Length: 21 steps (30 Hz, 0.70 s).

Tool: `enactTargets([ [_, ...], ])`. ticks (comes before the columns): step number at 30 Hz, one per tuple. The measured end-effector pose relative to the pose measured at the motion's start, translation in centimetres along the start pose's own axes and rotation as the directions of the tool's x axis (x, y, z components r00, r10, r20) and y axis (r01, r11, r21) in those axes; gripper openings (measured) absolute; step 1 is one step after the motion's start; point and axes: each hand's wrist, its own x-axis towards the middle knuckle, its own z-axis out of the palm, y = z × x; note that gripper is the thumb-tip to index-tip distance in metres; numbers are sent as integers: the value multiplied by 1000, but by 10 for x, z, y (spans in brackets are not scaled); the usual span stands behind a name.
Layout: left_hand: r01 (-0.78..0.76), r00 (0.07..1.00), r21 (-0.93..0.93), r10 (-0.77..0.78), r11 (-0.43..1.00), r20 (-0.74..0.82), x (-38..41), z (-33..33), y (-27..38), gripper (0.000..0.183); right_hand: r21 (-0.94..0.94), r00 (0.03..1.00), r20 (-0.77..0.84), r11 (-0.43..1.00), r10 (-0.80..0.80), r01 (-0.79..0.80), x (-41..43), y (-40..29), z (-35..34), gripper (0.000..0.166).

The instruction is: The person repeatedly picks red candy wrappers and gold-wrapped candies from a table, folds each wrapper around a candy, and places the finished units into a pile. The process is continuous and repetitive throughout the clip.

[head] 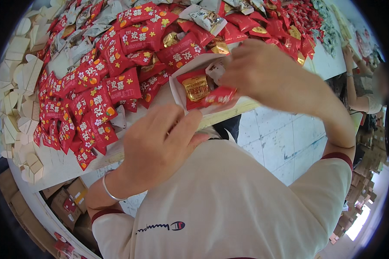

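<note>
An open white paperboard box (176,87) lies on the table in front of me. Inside it is a red packet with a gold panel (195,88), beside a white wrapped piece (216,72). My right hand (256,69), blurred, reaches over the box's right side, its fingertips partly hidden. Just below those fingers is a blurred red packet (219,95); whether they grip it is unclear. My left hand (157,142) is at the near left corner of the box with fingers curled. What it might hold is hidden.
Red printed packets (99,103) are heaped to the left and behind the box. White packets (203,18) and smaller red packets (301,19) lie farther back. Folded cream paperboard pieces (29,74) line the left edge. Another person's arm (353,87) is at right; cartons (64,204) sit below.
</note>
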Motion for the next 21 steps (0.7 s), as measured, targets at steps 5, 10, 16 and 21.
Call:
enactTargets([
  [5,94,991,-200,-110,975,-71,-17,10,-16,37,-196,993,107,978,-44,64,12,-10,24,9],
  [10,149,976,-717,-218,681,-5,-11,3,-14,32,-5,991,115,997,72,-71,15,-4,-8,22],
  [16,35,949,-747,-257,664,-184,31,10,-6,35,769,937,-283,633,203,95,13,-14,-7,31],
  [21,20,966,-719,-198,695,-164,49,11,-2,40,974,941,-117,221,317,47,5,-5,-12,31],
])
